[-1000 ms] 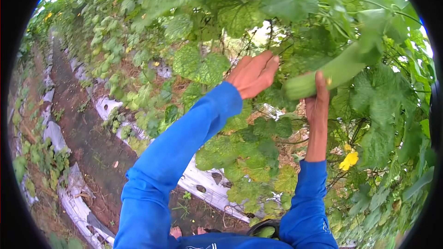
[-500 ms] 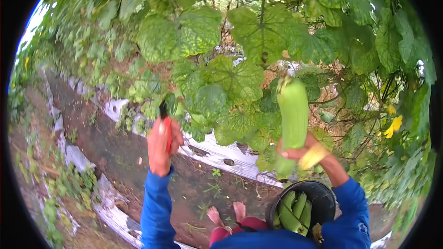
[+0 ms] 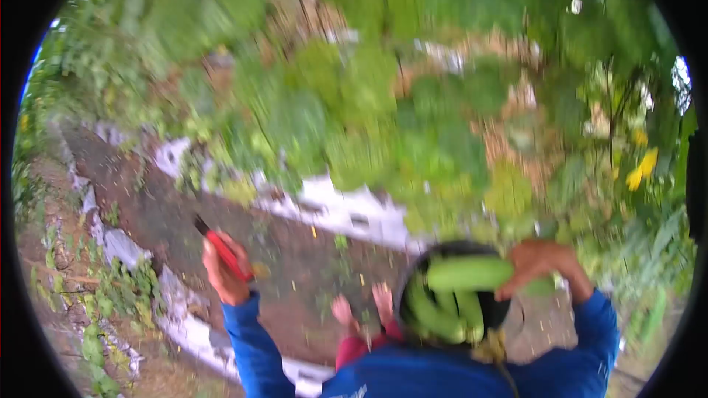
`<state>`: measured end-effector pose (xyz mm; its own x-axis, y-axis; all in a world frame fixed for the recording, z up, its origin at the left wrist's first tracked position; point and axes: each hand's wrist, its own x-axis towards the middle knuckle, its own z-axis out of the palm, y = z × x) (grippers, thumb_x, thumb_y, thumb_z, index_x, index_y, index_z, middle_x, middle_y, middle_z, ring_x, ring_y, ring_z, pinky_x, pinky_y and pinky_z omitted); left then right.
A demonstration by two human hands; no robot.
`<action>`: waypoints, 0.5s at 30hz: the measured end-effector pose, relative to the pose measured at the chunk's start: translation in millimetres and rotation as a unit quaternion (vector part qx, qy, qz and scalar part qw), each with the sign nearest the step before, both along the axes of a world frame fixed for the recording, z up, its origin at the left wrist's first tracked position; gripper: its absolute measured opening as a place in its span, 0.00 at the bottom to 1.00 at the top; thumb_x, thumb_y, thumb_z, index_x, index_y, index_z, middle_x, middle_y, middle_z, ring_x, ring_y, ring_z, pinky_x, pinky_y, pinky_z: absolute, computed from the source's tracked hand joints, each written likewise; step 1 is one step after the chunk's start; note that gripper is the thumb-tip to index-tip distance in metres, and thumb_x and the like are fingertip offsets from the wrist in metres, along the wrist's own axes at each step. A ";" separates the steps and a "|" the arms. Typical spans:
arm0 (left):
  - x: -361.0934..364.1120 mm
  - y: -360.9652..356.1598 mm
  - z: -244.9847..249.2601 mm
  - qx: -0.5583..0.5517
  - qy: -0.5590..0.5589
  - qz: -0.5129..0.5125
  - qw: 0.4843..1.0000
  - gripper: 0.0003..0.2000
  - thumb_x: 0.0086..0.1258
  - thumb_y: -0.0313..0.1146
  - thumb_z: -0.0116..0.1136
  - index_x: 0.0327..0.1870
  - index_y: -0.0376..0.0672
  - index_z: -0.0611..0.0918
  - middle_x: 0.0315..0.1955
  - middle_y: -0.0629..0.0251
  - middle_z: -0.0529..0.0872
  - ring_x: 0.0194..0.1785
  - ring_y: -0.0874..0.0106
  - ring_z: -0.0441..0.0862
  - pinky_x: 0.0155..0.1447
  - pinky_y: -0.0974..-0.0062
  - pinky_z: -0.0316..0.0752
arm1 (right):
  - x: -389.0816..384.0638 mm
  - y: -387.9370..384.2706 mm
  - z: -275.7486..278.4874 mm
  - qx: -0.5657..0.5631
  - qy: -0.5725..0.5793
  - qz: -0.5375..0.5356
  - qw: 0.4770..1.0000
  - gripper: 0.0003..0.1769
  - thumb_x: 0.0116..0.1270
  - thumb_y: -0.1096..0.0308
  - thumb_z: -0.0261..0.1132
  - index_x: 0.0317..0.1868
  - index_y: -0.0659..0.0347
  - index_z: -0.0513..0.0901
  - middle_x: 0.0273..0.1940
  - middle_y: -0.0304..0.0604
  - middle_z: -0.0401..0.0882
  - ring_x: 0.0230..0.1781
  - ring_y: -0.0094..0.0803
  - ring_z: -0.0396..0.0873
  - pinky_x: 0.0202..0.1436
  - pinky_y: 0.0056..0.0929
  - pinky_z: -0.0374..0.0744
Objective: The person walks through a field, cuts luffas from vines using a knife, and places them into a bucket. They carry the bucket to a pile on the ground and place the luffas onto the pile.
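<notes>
At the lower left, my left hand (image 3: pixel 226 269) is wrapped round a red-handled cutting tool (image 3: pixel 230 254) whose dark tip points up and left. My right hand (image 3: pixel 543 264) grips a pale green gourd (image 3: pixel 470 273) near one end. The gourd lies level over the mouth of a black bucket (image 3: pixel 501 315), its free end pointing left. Inside the bucket rest several green gourds (image 3: pixel 442 317). Motion blurs the gourd's far end behind my right hand.
Leafy vines (image 3: pixel 361 96) fill the upper view, with a yellow flower (image 3: pixel 642 169) at right. White plastic sheeting (image 3: pixel 354 210) edges the brown soil path (image 3: pixel 287 280). My bare feet (image 3: pixel 344 311) stand left of the bucket.
My right hand has brought the gourd down from in front of the leaves to the bucket, turning it from upright to level. My left hand has moved down and left with the tool.
</notes>
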<state>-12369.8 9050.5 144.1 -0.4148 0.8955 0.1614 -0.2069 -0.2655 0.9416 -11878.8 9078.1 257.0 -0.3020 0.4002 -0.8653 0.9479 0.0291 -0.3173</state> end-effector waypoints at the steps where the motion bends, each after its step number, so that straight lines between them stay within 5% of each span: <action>1: 4.1 -6.5 6.2 -0.009 -0.002 0.013 1.000 0.20 0.76 0.51 0.41 0.40 0.41 0.73 0.15 0.68 0.70 0.15 0.80 0.63 0.18 0.81 0.56 | 2.0 0.6 -14.4 -0.046 0.036 -0.025 0.998 0.32 0.46 0.34 0.71 0.30 0.59 0.87 0.25 0.44 0.84 0.29 0.38 0.82 0.33 0.34 0.76; 2: 7.4 -13.8 5.6 -0.014 -0.005 0.023 1.000 0.19 0.77 0.50 0.41 0.40 0.41 0.73 0.16 0.68 0.70 0.16 0.80 0.63 0.20 0.81 0.55 | 5.9 2.4 -28.7 -0.087 0.069 -0.058 0.992 0.31 0.46 0.34 0.71 0.29 0.58 0.87 0.23 0.44 0.82 0.27 0.38 0.81 0.31 0.35 0.75; 4: -12.0 -33.7 -11.6 -0.014 -0.091 -0.009 0.996 0.18 0.78 0.49 0.39 0.42 0.41 0.72 0.19 0.67 0.71 0.18 0.79 0.64 0.21 0.82 0.57 | -11.5 11.1 -32.0 -0.017 -0.091 0.046 0.995 0.30 0.47 0.35 0.71 0.30 0.58 0.87 0.22 0.42 0.82 0.26 0.36 0.80 0.31 0.34 0.75; 9: -40.6 -82.8 -50.0 -0.038 -0.158 0.071 0.984 0.17 0.78 0.49 0.42 0.44 0.43 0.72 0.21 0.67 0.71 0.17 0.79 0.64 0.20 0.82 0.59 | -29.3 16.3 -79.0 -0.021 -0.082 0.069 0.994 0.34 0.47 0.33 0.69 0.31 0.60 0.86 0.26 0.44 0.84 0.28 0.36 0.81 0.31 0.35 0.75; 13: -82.3 -115.8 -91.7 -0.042 -0.179 0.090 0.979 0.18 0.77 0.52 0.42 0.41 0.46 0.73 0.17 0.69 0.71 0.14 0.80 0.62 0.16 0.83 0.55 | -62.1 21.3 -79.0 -0.004 -0.150 0.104 0.983 0.47 0.44 0.24 0.62 0.36 0.69 0.86 0.33 0.50 0.85 0.31 0.49 0.80 0.37 0.42 0.77; 15: -100.7 -131.1 -105.7 -0.052 -0.203 0.126 0.970 0.18 0.77 0.52 0.42 0.41 0.46 0.73 0.17 0.70 0.71 0.14 0.81 0.62 0.16 0.84 0.55 | -82.9 15.4 -70.9 0.011 -0.199 0.085 0.976 0.45 0.46 0.24 0.61 0.28 0.69 0.85 0.29 0.52 0.84 0.31 0.46 0.82 0.37 0.41 0.78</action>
<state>-12470.6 8919.4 38.4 -0.6338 0.7595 -0.1466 -0.5071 -0.2649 0.8202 -11961.7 9093.6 186.1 -0.0081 0.3930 -0.9195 0.9769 0.1996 0.0767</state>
